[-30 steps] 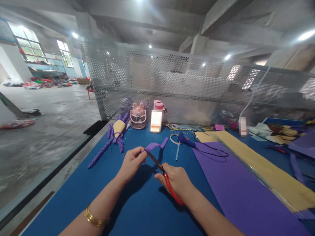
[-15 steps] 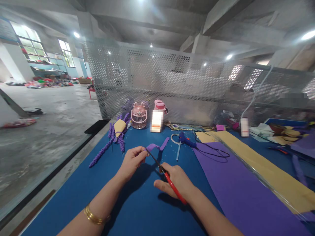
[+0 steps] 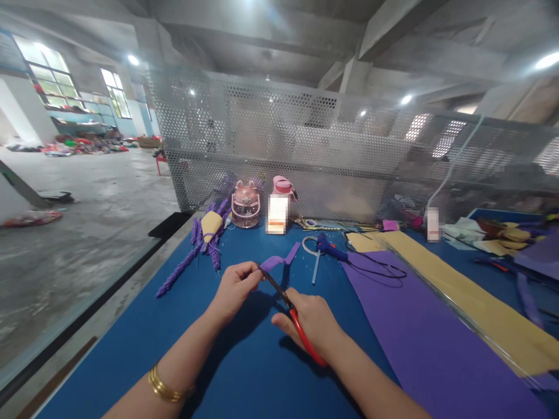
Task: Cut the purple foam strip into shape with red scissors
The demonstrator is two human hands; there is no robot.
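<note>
My left hand (image 3: 238,288) pinches one end of a narrow purple strip (image 3: 279,260), which curls away to the right above the blue tabletop (image 3: 257,361). Red-handled scissors (image 3: 301,333) are gripped in my right hand (image 3: 317,320), with their dark blades reaching up to the strip beside my left fingertips. Whether the blades have cut into the strip I cannot tell. Behind the strip, a blue glue gun (image 3: 329,247) lies with a pale stick and its black cord beside it, close to a white ring (image 3: 309,245).
Purple lavender-like stems with a yellow wrap (image 3: 211,226) lie at left. A pink bear-eared jar (image 3: 246,203) and a lit phone (image 3: 278,215) stand before a perforated metal screen (image 3: 279,139). On the right are a purple sheet (image 3: 406,326), a yellow sheet (image 3: 471,297) and scraps.
The scissors' blades have closed somewhat, and the handles have drawn together in my right hand. My left hand keeps its pinch on the strip, almost unmoved.
</note>
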